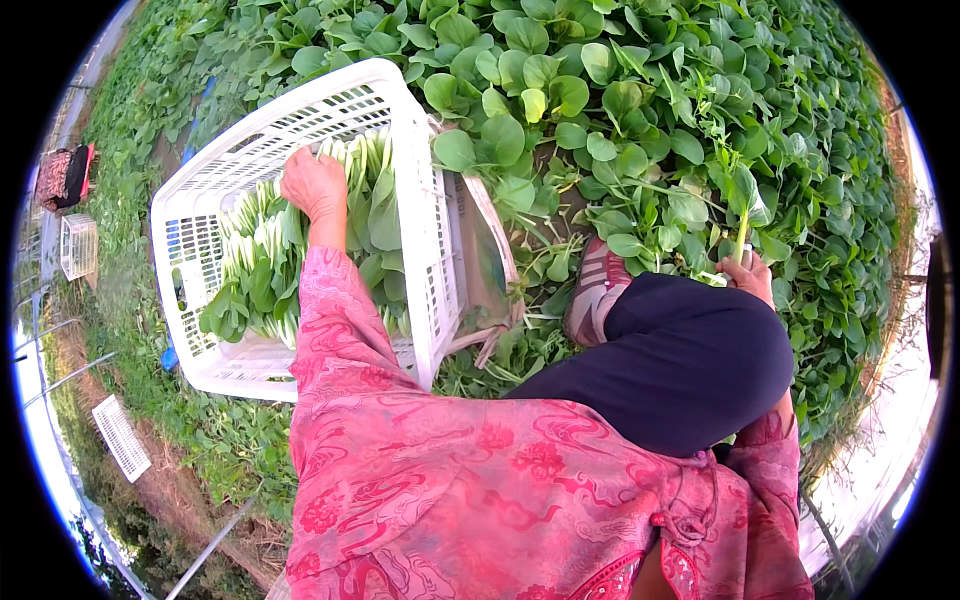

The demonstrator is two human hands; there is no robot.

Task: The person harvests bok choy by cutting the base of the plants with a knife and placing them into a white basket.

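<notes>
My left hand reaches into a white plastic crate, its fingers bent at the pale stems of the leafy greens inside; whether it grips any cannot be told. The greens lie in rows, stems and leaves side by side. Beyond my bent right knee, my right hand is closed around a leafy green with a pale stem. Something light and slim shows beside its fingers, too small to identify. Standing plants surround that hand.
My shoe is among the plants. A pale sack or cloth with ties lies right of the crate. More white crates stand and lie at the left. Metal poles cross the lower left.
</notes>
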